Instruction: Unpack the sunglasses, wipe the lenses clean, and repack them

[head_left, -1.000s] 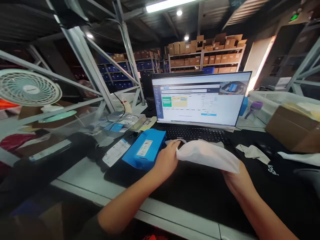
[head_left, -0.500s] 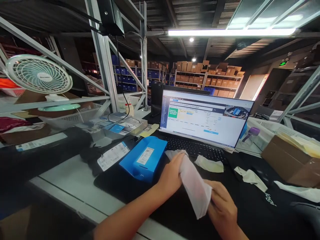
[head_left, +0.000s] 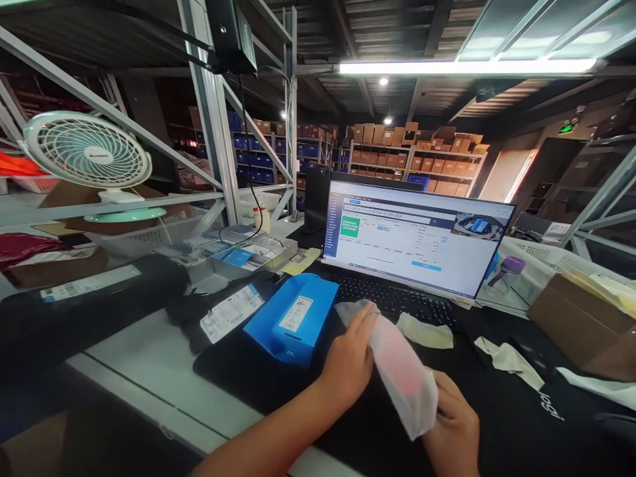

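Right now you have the white sleeve (head_left: 408, 381) between both hands, slanting over the black mat (head_left: 228, 371) in front of the keyboard (head_left: 382, 289). Your left grip (head_left: 349, 358) is closed on its upper end, the fingers pressed over it, with a loose flap spreading past them. Your right grip (head_left: 454, 419) is curled at the lower end; its fingertips are hidden behind the sleeve, so you cannot tell how firmly it holds.

As for how far along things are, a reddish tint shows through the thin material, so something seems to be inside already, though its shape cannot be made out. The sleeve appears held above the mat, not set down, and neither end has been let go. Whether the lower end is open or folded is unclear.

The blue carton (head_left: 293, 324) lies just left of your left hand, label upward, untouched by either hand; you cannot tell whether it holds anything. Farther left, beside it, is a black bag with a white shipping label (head_left: 231, 313). One pale wrapper (head_left: 426, 331) lies near the keyboard, and a crumpled pale piece (head_left: 509, 362) farther right, both out of your grip on the counter (head_left: 144, 371).
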Tool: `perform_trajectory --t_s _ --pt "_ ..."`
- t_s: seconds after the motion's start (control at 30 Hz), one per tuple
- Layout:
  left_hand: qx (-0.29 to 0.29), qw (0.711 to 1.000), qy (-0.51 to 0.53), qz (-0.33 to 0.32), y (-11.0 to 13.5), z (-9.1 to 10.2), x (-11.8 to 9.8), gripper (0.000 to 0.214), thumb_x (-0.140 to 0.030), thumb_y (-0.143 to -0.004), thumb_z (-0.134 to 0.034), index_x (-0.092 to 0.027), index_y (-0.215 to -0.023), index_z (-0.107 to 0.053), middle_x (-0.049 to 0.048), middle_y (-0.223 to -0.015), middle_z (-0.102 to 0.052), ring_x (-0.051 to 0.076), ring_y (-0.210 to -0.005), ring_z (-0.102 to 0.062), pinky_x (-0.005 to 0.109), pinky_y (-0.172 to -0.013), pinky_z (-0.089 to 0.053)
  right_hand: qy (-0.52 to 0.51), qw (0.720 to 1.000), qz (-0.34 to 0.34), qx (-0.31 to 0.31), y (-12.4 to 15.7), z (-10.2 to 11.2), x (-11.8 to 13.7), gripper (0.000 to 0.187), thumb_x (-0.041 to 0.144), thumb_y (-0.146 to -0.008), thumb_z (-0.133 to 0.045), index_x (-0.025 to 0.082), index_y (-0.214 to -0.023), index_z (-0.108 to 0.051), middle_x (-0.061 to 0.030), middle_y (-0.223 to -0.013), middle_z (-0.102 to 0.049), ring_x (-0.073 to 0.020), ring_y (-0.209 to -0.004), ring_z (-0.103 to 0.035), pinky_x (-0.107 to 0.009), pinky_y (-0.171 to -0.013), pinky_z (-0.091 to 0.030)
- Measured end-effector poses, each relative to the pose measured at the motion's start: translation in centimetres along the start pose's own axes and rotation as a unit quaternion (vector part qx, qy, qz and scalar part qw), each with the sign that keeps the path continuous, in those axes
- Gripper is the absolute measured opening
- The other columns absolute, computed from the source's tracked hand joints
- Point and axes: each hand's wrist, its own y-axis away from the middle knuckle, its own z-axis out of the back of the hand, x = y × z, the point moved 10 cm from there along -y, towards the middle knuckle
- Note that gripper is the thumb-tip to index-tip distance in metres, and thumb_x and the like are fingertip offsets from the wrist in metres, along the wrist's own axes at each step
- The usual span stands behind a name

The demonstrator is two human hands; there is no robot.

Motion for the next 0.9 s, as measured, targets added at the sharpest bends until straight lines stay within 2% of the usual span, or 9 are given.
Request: perform_trajectory --t_s 0.1,0.23,0.3,0.43,0.53,0.6,0.73,0.83,0.9 --pt "0.004 0.999 -0.044 0.002 -0.2 0.4 0.1 0.054 -0.012 -0.089 -0.052 -0.02 -0.141 -0.045 0.0086 -0.156 -0.04 0.024 -0.114 -0.066 0.035 -0.092 -0.06 0.098 0.972 0.214 0.005 0.6 -0.4 4.4 0.02 0.009 -0.08 -0.062 0.022 -0.084 -0.076 -0.0086 -0.101 -0.076 -0.0261 -0.092 -0.072 -0.039 -0.075 -0.062" --pt "0.015 0.986 -0.168 -0.005 -0.2 -0.1 0.2 0.055 -0.004 -0.087 -0.048 -0.018 -0.141 -0.047 0.0133 -0.154 -0.04 0.022 -0.082 -0.075 0.032 -0.065 -0.063 0.206 0.916 0.342 0.035 0.9 -2.2 5.9 0.025 0.001 -0.079 -0.059 0.022 -0.085 -0.072 -0.0072 -0.117 -0.073 -0.0255 -0.11 -0.068 -0.039 -0.09 -0.06" --pt "0.005 0.982 -0.189 -0.008 -0.2 0.0 0.3 0.059 -0.002 -0.085 -0.047 -0.014 -0.143 -0.044 0.0167 -0.155 -0.038 0.021 -0.078 -0.074 0.032 -0.064 -0.063 0.221 0.92 0.322 0.042 -0.4 -2.6 5.3 0.025 0.003 -0.081 -0.057 0.022 -0.084 -0.073 -0.0071 -0.121 -0.072 -0.0269 -0.113 -0.065 -0.04 -0.086 -0.06" --pt "0.003 0.981 -0.194 -0.011 -0.1 -0.1 0.5 0.063 0.001 -0.081 -0.043 -0.012 -0.143 -0.042 0.0173 -0.158 -0.032 0.02 -0.079 -0.074 0.03 -0.065 -0.062 0.173 0.968 0.175 0.054 -3.7 -3.5 2.7 0.021 0.011 -0.083 -0.058 0.023 -0.074 -0.074 -0.0073 -0.108 -0.076 -0.0303 -0.105 -0.065 -0.046 -0.078 -0.06" --pt "0.018 0.981 -0.19 -0.012 0.0 -0.3 0.8 0.062 0.0 -0.082 -0.042 -0.014 -0.142 -0.044 0.0149 -0.158 -0.031 0.019 -0.077 -0.074 0.031 -0.064 -0.062 0.142 0.982 0.114 0.047 -4.3 -4.5 2.0 0.021 0.013 -0.081 -0.059 0.023 -0.069 -0.072 -0.0059 -0.097 -0.078 -0.0296 -0.096 -0.065 -0.048 -0.076 -0.059" --pt "0.011 0.987 -0.159 -0.01 -0.1 0.1 1.0 0.062 -0.001 -0.082 -0.042 -0.015 -0.142 -0.044 0.0133 -0.158 -0.032 0.022 -0.091 -0.074 0.032 -0.072 -0.063 0.159 0.978 0.135 0.013 -4.1 -4.7 2.8 0.024 0.009 -0.08 -0.057 0.023 -0.063 -0.067 -0.0056 -0.101 -0.077 -0.0304 -0.101 -0.063 -0.051 -0.081 -0.057" --pt "-0.044 0.997 -0.058 -0.019 -0.6 2.2 1.5 0.062 -0.002 -0.083 -0.043 -0.017 -0.143 -0.041 0.0111 -0.157 -0.036 0.025 -0.127 -0.057 0.035 -0.093 -0.058 0.219 0.935 0.273 -0.057 -3.6 -4.7 6.0 0.029 0.001 -0.077 -0.054 0.023 -0.059 -0.058 -0.0029 -0.111 -0.075 -0.0296 -0.114 -0.058 -0.058 -0.103 -0.045" --pt "-0.088 0.996 -0.006 -0.02 -0.8 3.8 1.9 0.064 -0.004 -0.083 -0.044 -0.02 -0.145 -0.039 0.0095 -0.157 -0.037 0.024 -0.138 -0.047 0.036 -0.102 -0.053 0.245 0.901 0.354 -0.054 -3.9 -5.3 7.6 0.026 0.002 -0.078 -0.056 0.026 -0.067 -0.061 0.0005 -0.113 -0.075 -0.0256 -0.111 -0.058 -0.052 -0.105 -0.045" --pt "-0.101 0.995 -0.009 -0.026 -0.7 4.1 2.0 0.066 -0.003 -0.083 -0.044 -0.021 -0.146 -0.038 0.0091 -0.157 -0.037 0.024 -0.139 -0.045 0.035 -0.1 -0.055 0.257 0.898 0.353 -0.053 -4.5 -5.6 8.0 0.027 0.002 -0.079 -0.055 0.026 -0.069 -0.062 0.0008 -0.115 -0.074 -0.0251 -0.11 -0.058 -0.049 -0.101 -0.045"
